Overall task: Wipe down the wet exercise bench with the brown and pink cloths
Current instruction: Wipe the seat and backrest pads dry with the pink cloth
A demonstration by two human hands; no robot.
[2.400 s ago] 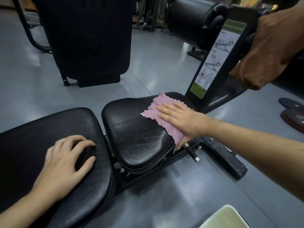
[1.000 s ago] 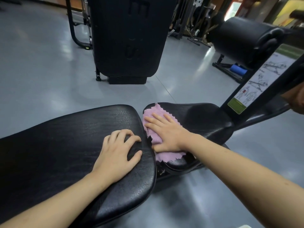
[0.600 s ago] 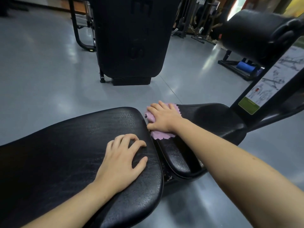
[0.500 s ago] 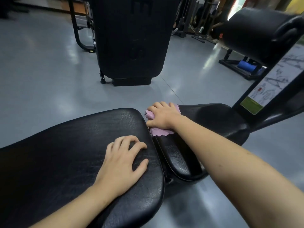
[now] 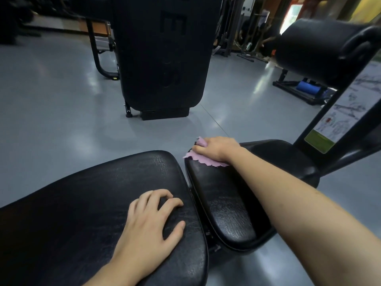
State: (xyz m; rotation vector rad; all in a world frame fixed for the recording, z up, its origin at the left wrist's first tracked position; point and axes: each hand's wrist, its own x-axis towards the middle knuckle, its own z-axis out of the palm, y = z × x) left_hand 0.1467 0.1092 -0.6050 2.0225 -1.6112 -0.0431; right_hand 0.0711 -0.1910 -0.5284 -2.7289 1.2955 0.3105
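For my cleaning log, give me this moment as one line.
right hand: grips crumpled pink cloth at far edge of black padded seat | left hand: rests on long black bench pad

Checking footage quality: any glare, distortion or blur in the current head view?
Head view: wide-angle bending at the edges; pale ceiling-light glare streaks on the grey floor; dim background; the instruction placard reads smeared; the right hand on the pink cloth and the left hand look sharp.
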